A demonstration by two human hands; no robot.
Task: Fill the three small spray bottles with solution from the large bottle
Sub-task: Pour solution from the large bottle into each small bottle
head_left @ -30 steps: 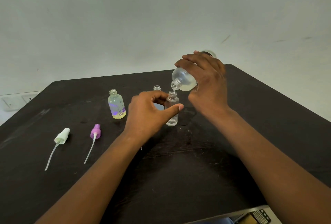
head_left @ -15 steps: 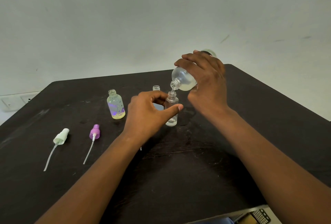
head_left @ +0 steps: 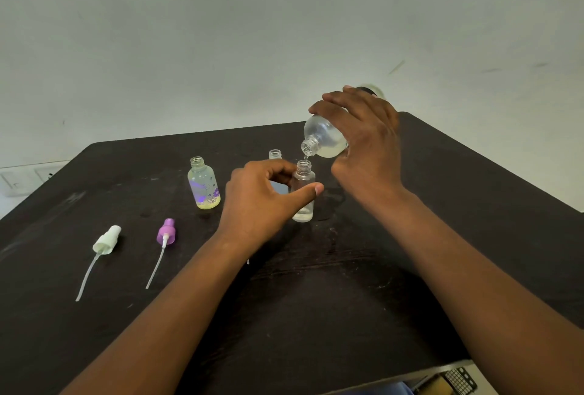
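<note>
My right hand (head_left: 363, 145) grips the large clear bottle (head_left: 325, 140), tipped with its mouth down-left. A thin stream runs from it into the open neck of a small clear bottle (head_left: 303, 195) that stands on the dark table (head_left: 316, 300). My left hand (head_left: 268, 202) holds this small bottle between thumb and fingers; a little liquid lies at its bottom. A second small bottle (head_left: 203, 183), with purple flower print and yellowish liquid at the base, stands uncapped to the left. Behind my left hand only the open neck of a third small bottle (head_left: 275, 154) shows.
Two spray heads with dip tubes lie on the table's left part: a white one (head_left: 106, 239) and a purple one (head_left: 166, 232). A wet patch (head_left: 331, 198) marks the table right of the clear bottle. A wall socket (head_left: 19, 178) is at far left; a calculator (head_left: 458, 380) sits below the table's near edge.
Both hands stay in place. The pour goes on, and a little more liquid has gathered at the bottom of the small clear bottle.
</note>
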